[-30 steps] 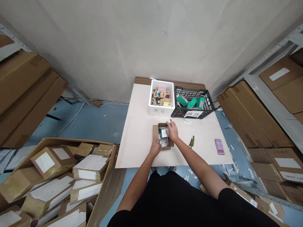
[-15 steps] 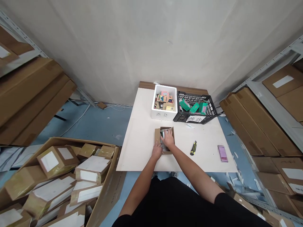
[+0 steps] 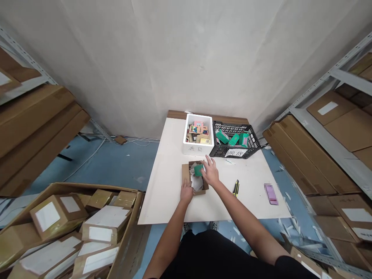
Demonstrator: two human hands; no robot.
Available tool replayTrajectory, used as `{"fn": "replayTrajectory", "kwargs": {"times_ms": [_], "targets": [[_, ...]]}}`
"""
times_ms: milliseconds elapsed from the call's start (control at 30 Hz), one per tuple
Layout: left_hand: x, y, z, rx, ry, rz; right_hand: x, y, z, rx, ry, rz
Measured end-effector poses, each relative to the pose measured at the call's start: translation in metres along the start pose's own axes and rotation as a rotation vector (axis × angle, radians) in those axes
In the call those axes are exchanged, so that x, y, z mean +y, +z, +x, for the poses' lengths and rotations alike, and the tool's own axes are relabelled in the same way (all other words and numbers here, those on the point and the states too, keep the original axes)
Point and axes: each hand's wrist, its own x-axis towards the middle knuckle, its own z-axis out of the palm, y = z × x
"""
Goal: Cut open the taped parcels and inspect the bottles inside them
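Note:
An opened cardboard box (image 3: pixel 207 187) stands on the white tabletop in front of me, its left flap folded out. My left hand (image 3: pixel 186 192) grips its lower left side, by the flap. Crumpled pale packing material (image 3: pixel 197 183) shows inside. At the top of the opening my right hand (image 3: pixel 210 173) holds a small green box (image 3: pixel 198 170) by its right end, some fingers stretched past it. How the thumb sits on it is hard to see.
Behind stand a white foam box (image 3: pixel 197 148) of small packages and a black crate (image 3: pixel 236 152) with green boxes. A yellow-black utility knife (image 3: pixel 236 188) and a blurred purple item (image 3: pixel 271 193) lie right. A large carton (image 3: pixel 136 217) of parcels stands left; shelves flank both sides.
My right hand has risen from inside the cardboard box toward its right edge, bringing the green box up into sight. My left hand stays at the box's left side. The view has shifted slightly.

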Motion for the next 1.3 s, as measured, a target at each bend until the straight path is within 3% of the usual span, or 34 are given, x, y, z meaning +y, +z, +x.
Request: {"fn": "replayTrajectory", "kwargs": {"times_ms": [133,233,367,500,567,667,733,800,900,1033,1133,1300], "targets": [[-0.033,-0.023,-0.005,0.004,-0.027,0.028,0.032,-0.041,0.009,0.079,0.014,0.037],[-0.062,-0.037,-0.015,0.019,-0.038,0.045,0.055,-0.043,0.011,0.059,0.098,0.032],[-0.089,-0.047,-0.032,0.034,-0.016,0.04,0.07,0.002,-0.001,-0.108,0.242,0.041],[-0.09,-0.046,-0.049,0.108,0.006,0.016,0.077,0.063,-0.025,-0.252,0.343,0.148],[-0.081,-0.044,-0.057,0.203,0.007,-0.02,0.085,0.082,-0.035,-0.221,0.35,0.285],[-0.056,-0.041,-0.065,0.421,0.007,-0.098,0.103,0.094,-0.048,-0.166,0.315,0.543],[-0.032,-0.042,-0.062,0.542,0.019,-0.161,0.117,0.095,-0.057,-0.15,0.32,0.708],[-0.001,-0.046,-0.051,0.573,0.081,-0.224,0.128,0.098,-0.067,-0.141,0.395,0.858],[0.049,-0.052,-0.018,0.458,0.208,-0.273,0.138,0.107,-0.08,-0.125,0.54,0.967],[0.098,-0.057,0.035,0.145,0.26,-0.219,0.136,0.12,-0.088,-0.086,0.624,1.018],[0.109,-0.058,0.064,0.002,0.271,-0.223,0.131,0.123,-0.09,-0.061,0.681,1.062],[0.103,-0.064,0.09,-0.006,0.175,-0.359,0.124,0.116,-0.093,-0.066,0.646,0.996]]}}
